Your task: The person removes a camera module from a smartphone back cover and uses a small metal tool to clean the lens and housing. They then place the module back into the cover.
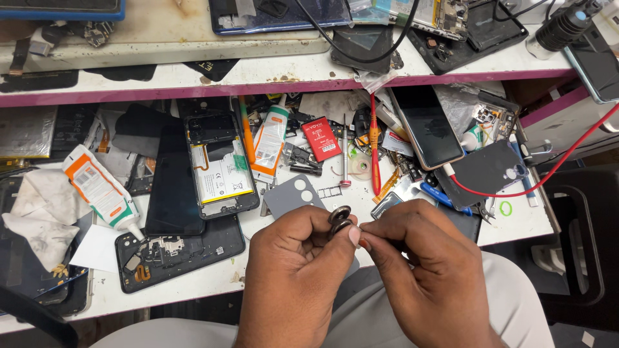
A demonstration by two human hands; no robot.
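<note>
A small dark camera-lens ring piece [339,219] is pinched between the fingertips of the left hand [293,277] and the right hand [425,270], both pressed together on it, held up just in front of the grey back cover [293,195] with its round camera holes. The piece is off the cover and not seated in anything; whether it is being peeled or cleaned cannot be told.

Judged from how things lie, disassembly looks well along: the opened phone [219,164] left of the grey back cover is shown with its battery exposed, and a stripped black frame [174,251] lies below-left of the cover. Reassembly appears not yet done.

Packages and labels, placed from the grey back cover:
- A white glue tube with orange label [100,190] is seen far left, nozzle down-right.
- A second white-and-orange tube [269,138] stands above, just beside the opened phone.
- A small red rectangular battery pack [321,137] lies above, slightly right.
- A red-handled screwdriver [374,145] is laid upright to the right.
- A dark phone [425,125] lies face-up, further right.
- A red cable [548,174] is run far right.
</note>
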